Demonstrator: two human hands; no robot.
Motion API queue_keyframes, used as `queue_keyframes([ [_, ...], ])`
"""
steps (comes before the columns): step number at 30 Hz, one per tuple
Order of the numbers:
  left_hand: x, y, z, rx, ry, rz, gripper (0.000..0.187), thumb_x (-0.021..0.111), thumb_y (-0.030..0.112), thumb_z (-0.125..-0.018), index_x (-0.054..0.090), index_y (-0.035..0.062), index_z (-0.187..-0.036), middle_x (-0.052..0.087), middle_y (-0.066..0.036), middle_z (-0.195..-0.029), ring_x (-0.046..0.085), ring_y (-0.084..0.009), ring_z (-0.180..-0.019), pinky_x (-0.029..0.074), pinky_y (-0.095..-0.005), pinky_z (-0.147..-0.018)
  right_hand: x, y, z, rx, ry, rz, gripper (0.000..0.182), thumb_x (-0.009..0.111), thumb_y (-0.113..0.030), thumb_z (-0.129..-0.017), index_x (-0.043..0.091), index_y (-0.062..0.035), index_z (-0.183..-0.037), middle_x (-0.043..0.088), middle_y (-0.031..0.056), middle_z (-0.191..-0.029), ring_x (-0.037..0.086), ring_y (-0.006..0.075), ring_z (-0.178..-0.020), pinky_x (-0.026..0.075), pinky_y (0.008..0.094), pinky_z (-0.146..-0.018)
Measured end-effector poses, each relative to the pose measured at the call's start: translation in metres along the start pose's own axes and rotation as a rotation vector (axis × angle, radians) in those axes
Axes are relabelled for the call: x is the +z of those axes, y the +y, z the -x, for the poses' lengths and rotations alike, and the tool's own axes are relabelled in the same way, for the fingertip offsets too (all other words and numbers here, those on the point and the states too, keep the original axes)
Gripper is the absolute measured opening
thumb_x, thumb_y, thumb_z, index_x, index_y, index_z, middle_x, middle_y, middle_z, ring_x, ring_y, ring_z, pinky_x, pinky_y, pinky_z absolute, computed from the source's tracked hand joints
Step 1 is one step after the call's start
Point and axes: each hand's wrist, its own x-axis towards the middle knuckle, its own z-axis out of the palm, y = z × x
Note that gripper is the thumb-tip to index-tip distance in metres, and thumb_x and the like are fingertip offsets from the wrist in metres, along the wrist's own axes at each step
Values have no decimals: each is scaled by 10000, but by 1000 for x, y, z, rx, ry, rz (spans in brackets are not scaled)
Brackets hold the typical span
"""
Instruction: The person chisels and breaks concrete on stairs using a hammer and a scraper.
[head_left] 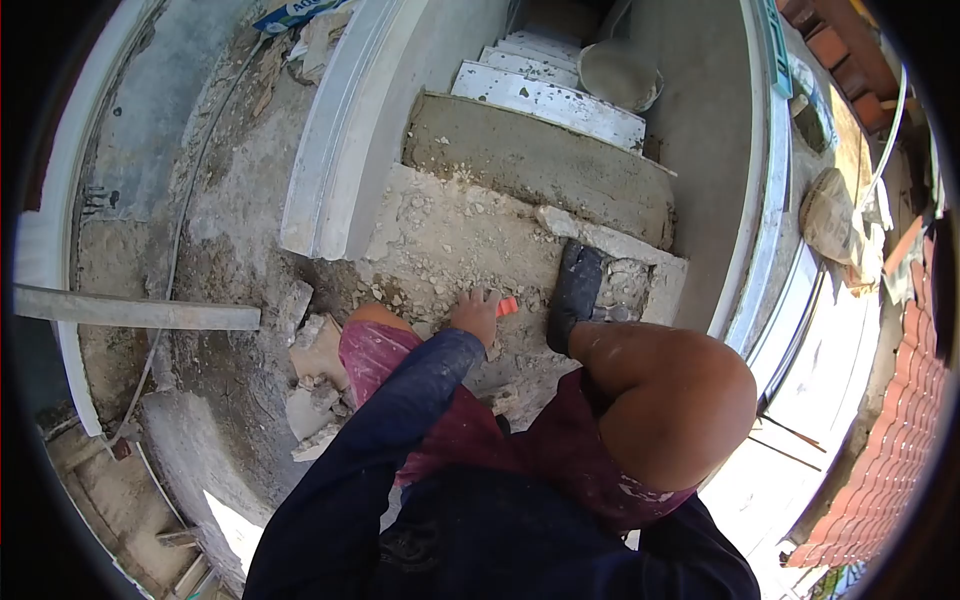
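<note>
My left hand (476,318) reaches down onto the broken concrete and grit (430,270) in front of me. Its fingers are slightly apart, with nothing visible between them. Right beside it, on the right, is a small orange-red piece (508,306) whose kind I cannot make out. My right hand is not in view; only its dark sleeve (690,550) shows at the bottom. A dark boot (576,290) on my right foot rests on the rubble, near a loose slab edge (600,235).
Ahead, a rough cement step (540,160) leads to white-faced stairs (550,100) with a bucket (618,75) on them. A grey wall end (345,140) stands left, a long bar (140,308) further left. Broken chunks (315,400) lie by my left knee. Roof tiles (880,430) are at right.
</note>
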Motion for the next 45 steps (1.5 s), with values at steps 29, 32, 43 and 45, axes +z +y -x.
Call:
queue_keyframes([
  [29, -127, 105, -273, -45, 287, 701, 597, 830, 324, -792, 508, 22, -1194, 640, -94, -969, 642, -190, -849, 540, -352, -778, 0, 43, -303, -707, 179, -1055, 140, 671, -103, -946, 559, -25, -978, 558, -11, -664, 506, 46, -508, 400, 213, -465],
  [32, -129, 107, -283, -31, 263, 733, 675, 849, 380, -760, 502, 23, -1215, 660, -182, -1076, 660, -318, -972, 525, -436, -871, -18, 14, -319, -746, 146, -1049, 146, 681, -108, -935, 574, -16, -973, 574, -5, -655, 520, 56, -505, 404, 221, -469],
  [43, -117, 111, -299, -21, 174, 630, 643, 817, 446, -782, 500, 27, -1153, 654, -187, -1036, 667, -332, -950, 529, -429, -853, -73, -67, -366, -905, 69, -955, 178, 668, -142, -948, 605, -3, -1039, 579, 0, -670, 525, 61, -491, 406, 229, -438],
  [45, -117, 113, -299, -48, 159, 628, 634, 813, 440, -784, 501, 25, -1147, 657, -193, -1033, 669, -340, -953, 527, -434, -855, -83, -79, -374, -951, 66, -935, 200, 670, -148, -947, 605, -1, -1067, 578, 0, -671, 526, 62, -489, 406, 225, -438],
])
